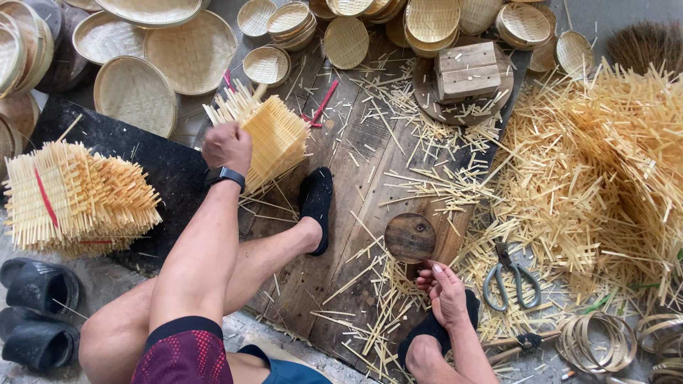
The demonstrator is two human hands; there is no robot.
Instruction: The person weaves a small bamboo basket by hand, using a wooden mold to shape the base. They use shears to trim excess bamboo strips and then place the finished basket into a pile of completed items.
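On the plank floor point(356, 185), between the person's legs, bamboo work is under way. A bundle point(274, 135) of cut bamboo strips is held up at the far left of the planks by the left hand point(228, 146), which is closed around its near edge; the fingers are hidden behind the knuckles. The right hand point(445, 288) rests low by the right foot, fingers curled loosely among loose strips point(388, 299), just below a round wooden disc point(410, 238); whether a strip is pinched in it cannot be told.

Done, by the look of it: a second, larger stack point(75, 199), tied with a red band, is set on the dark mat point(163, 163) to the left, and many woven trays point(188, 53) and small baskets point(430, 18) are piled along the top. Left, judged from the scene: a large heap point(612, 156) of unsorted strips at the right, with scatter across the planks.

Scissors point(511, 277) lie near the right hand; coiled rims point(597, 341) lie at the lower right. A wooden block point(467, 70) sits on a round board.

Hard to make out: the bundle's binding, the tray stacks cut off at the top edge, and a broom-like thing at the top right corner.
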